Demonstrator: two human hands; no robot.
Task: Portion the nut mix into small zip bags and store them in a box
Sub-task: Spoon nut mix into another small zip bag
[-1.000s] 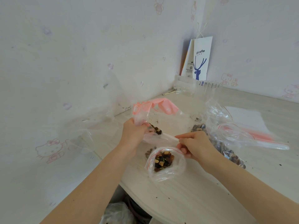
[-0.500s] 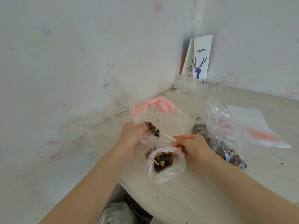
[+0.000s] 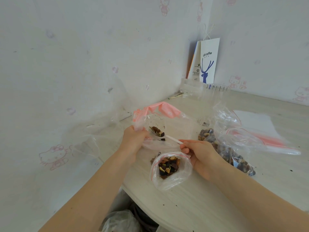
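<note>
My left hand [image 3: 133, 139] grips the rim of a large clear zip bag [image 3: 175, 126] with a pink closure, holding its mouth wide. My right hand [image 3: 199, 153] pinches the handle of a white plastic spoon [image 3: 170, 138] whose bowl, heaped with nut mix [image 3: 157, 131], sits inside that bag near my left fingers. The same hand's lower fingers hold the rim of a small zip bag [image 3: 172, 180] with a red line, standing open on the table and partly filled with nuts. A few nuts [image 3: 154, 156] lie just behind it.
Another clear bag of nut mix [image 3: 234, 156] lies to the right, with pink-strip zip bags [image 3: 267, 139] beyond it. A clear plastic box [image 3: 215, 91] and a white paper coffee bag [image 3: 208, 62] stand in the corner. The table edge [image 3: 142, 200] curves below the small bag.
The spoon's loaded bowl has lifted slightly inside the large bag. My right hand has shifted a little left and down with the small bag. The left hand keeps its grip.
</note>
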